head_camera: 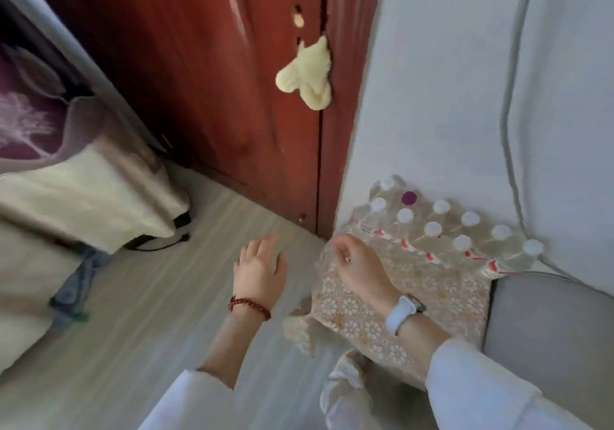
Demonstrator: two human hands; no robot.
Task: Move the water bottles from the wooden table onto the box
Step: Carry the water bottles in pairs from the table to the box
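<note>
At lower right, capped bottles (432, 230) stand on a patterned cloth (415, 296). The right hand (357, 267) hovers loosely curled, holding nothing. The left hand (260, 267) is spread, empty.

home, bedroom corner | red wooden door (206, 74) | draped bedding (83, 190) | plain wall (432, 97)

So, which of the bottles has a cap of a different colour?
The purple-capped bottle, in the back row against the wall, second from the left end. Every other cap in the bottles is white.
</note>
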